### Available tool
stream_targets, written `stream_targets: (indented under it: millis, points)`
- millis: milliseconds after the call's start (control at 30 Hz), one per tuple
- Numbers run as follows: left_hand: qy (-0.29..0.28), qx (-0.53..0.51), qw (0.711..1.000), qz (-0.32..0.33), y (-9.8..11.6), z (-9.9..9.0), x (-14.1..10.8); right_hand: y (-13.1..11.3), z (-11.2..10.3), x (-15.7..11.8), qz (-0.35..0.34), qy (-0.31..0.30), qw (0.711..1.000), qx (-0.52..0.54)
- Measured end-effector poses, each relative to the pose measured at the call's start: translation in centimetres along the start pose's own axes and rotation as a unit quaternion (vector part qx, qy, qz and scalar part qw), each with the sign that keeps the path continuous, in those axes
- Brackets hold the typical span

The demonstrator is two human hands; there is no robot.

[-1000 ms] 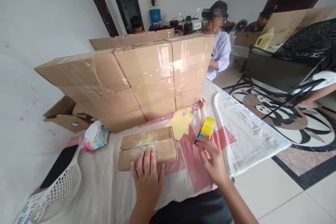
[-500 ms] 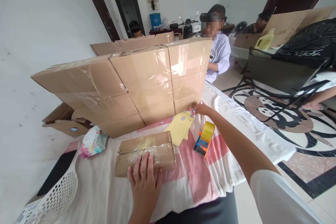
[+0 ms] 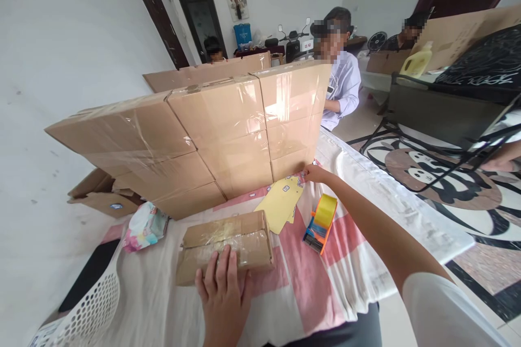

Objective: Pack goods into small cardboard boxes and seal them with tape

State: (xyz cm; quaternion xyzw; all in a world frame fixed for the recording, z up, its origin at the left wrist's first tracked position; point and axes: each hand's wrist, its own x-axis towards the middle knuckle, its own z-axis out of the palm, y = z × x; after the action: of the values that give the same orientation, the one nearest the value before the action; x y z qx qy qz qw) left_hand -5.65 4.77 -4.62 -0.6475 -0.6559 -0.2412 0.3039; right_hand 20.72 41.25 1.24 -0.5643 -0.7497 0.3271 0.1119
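A small taped cardboard box (image 3: 244, 227) lies on the cloth-covered table. My left hand (image 3: 223, 287) rests on its near side with the fingers spread. Farther off, my right hand (image 3: 316, 173) has its fingers drawn together at the lower right corner of the wall of taped boxes (image 3: 228, 141); whatever they hold, if anything, is too small to name. Yellow paper cutouts (image 3: 280, 203) lie just left of that hand. Between my right forearm and the small box is an orange tape dispenser (image 3: 321, 223) with a yellow roll.
At the left are a tissue pack (image 3: 145, 226), a white perforated basket (image 3: 95, 303) and an open carton (image 3: 106, 195). A person in a pale shirt (image 3: 345, 84) sits beyond the box wall. A dark folding chair (image 3: 431, 111) stands at the right.
The view has shifted slightly, so the table items appear a little lower. Both hands keep nearly the same places, the left on the small box and the right by the wall's corner.
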Motion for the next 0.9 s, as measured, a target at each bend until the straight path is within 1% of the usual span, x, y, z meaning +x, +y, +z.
stream_targets:
  millis: [67, 133, 200, 233, 267, 300, 333, 367, 433, 467, 533, 600, 700, 800, 900]
  points:
    - [0.004, -0.006, 1.000, -0.001, 0.0, 0.0, 0.0, -0.6, -1.0, -1.3, -0.012, 0.031, 0.997, 0.069]
    - [0.008, -0.013, 1.000, -0.003, 0.0, -0.1, 0.1, -1.4, -1.7, -3.4, -0.025, 0.063, 0.987, 0.145]
    - [0.007, -0.014, 1.000, -0.004, 0.2, -0.3, 0.3, -2.4, -1.2, -6.4, -0.039, 0.095, 0.971, 0.216]
    - [0.004, -0.011, 1.000, -0.004, 0.2, -0.4, 0.3, -3.0, -0.3, -8.2, -0.045, 0.115, 0.959, 0.253]
    - [0.002, -0.009, 1.000, -0.005, 0.3, -0.4, 0.4, -3.7, 1.1, -10.1, -0.048, 0.134, 0.948, 0.285]
    - [0.000, -0.008, 1.000, -0.007, 0.4, -0.5, 0.5, -4.3, 2.9, -12.0, -0.048, 0.162, 0.930, 0.326]
    - [-0.002, -0.008, 1.000, -0.011, 0.5, -0.6, 0.5, -5.0, 5.1, -13.9, -0.044, 0.192, 0.884, 0.423]
    - [-0.003, -0.010, 1.000, -0.015, 0.5, -0.6, 0.5, -5.6, 7.4, -15.6, -0.027, 0.184, 0.845, 0.502]
    - [-0.003, -0.014, 1.000, -0.020, 0.5, -0.6, 0.5, -6.6, 12.1, -18.2, 0.035, 0.128, 0.768, 0.626]
    - [-0.005, -0.015, 1.000, -0.019, 0.5, -0.6, 0.5, -6.9, 14.0, -19.0, 0.068, 0.094, 0.733, 0.671]
    - [-0.011, -0.017, 1.000, -0.013, 0.3, -0.7, 0.3, -7.3, 17.0, -19.8, 0.105, 0.058, 0.696, 0.708]
    - [-0.022, -0.017, 1.000, -0.007, 0.2, -0.9, 0.3, -7.5, 18.7, -19.9, 0.121, 0.030, 0.678, 0.725]
    - [-0.033, -0.012, 0.999, -0.001, 0.1, -1.1, 0.3, -7.8, 19.6, -19.7, 0.129, -0.005, 0.656, 0.744]
    - [-0.035, -0.006, 0.999, -0.002, 0.2, -1.1, 0.5, -8.3, 19.7, -19.8, 0.133, 0.003, 0.647, 0.751]
    - [-0.038, -0.003, 0.999, -0.006, 0.4, -1.1, 0.5, -8.5, 19.5, -19.8, 0.134, 0.026, 0.647, 0.750]
